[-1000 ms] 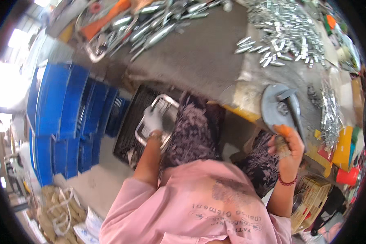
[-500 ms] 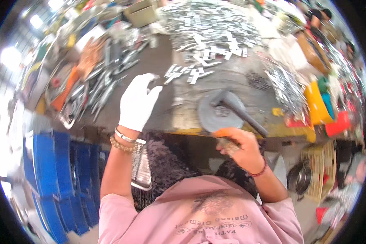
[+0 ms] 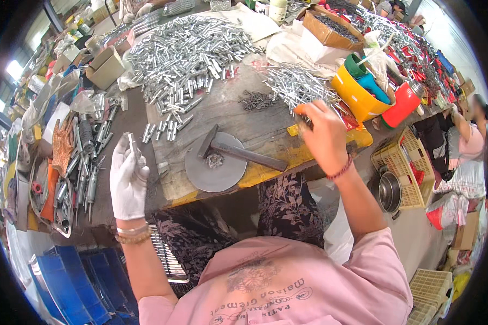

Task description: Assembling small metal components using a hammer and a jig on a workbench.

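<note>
My left hand [image 3: 128,184], in a white glove, pinches a small silvery metal tube [image 3: 132,142] upright between thumb and fingers above the bench's left part. My right hand [image 3: 326,135] is bare, with an orange cover on a fingertip. Its fingers are curled together beside a heap of thin metal pins [image 3: 301,86]; what they hold, if anything, I cannot make out. Between my hands a hammer [image 3: 249,156] lies across a round grey plate [image 3: 195,176]. Several short metal tubes [image 3: 168,129] lie beyond my left hand, in front of a large pile of them [image 3: 184,54].
Small dark parts [image 3: 256,101] lie mid-bench. A yellow container [image 3: 358,95] and a red bottle [image 3: 404,105] stand at right. Metal tools [image 3: 84,162] and an orange glove [image 3: 62,143] crowd the left. Blue bins [image 3: 65,281] and yellow crates [image 3: 412,179] flank me below.
The view has turned to the right. My right hand has moved from near the bench's front edge out to the pins. The tube in my left hand now shows clearly.
</note>
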Demonstrator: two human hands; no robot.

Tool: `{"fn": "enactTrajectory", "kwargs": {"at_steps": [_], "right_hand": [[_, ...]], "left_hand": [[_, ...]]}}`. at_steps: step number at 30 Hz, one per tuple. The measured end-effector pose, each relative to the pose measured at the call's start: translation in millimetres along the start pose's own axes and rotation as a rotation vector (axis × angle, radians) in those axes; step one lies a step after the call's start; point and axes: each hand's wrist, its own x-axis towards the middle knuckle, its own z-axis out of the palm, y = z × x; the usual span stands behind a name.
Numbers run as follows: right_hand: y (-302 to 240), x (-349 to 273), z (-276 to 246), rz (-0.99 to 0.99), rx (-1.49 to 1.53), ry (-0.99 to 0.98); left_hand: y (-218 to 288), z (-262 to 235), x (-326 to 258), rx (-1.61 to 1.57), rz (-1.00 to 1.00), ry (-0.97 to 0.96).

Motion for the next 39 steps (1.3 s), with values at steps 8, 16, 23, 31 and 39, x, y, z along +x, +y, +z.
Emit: {"fn": "enactTrajectory", "kwargs": {"at_steps": [8, 16, 23, 31, 39], "right_hand": [[26.0, 31.8, 43.3, -0.043, -0.305, -0.046], [-29.3, 10.6, 15.7, -0.228, 0.085, -0.102], [-91.8, -21.3, 31.1, -0.521, 0.378, -0.205], [-102.2, -24.1, 45.2, -0.557, 0.385, -0.213], [-103.6, -19.1, 44.9, -0.605, 0.385, -0.245]], "left_hand": [[-7.8, 53.9, -55.4, -0.052, -0.151, -0.170], [-25.2, 76.4, -63.4, 0.787, 0.381, -0.203], [-24.7, 70.2, -62.9, 0.982, 0.501, -0.191], [-27.4, 66.6, -63.4, 1.038, 0.541, -0.187], [-26.9, 65.3, -62.3, 1.057, 0.553, -0.213]]}}
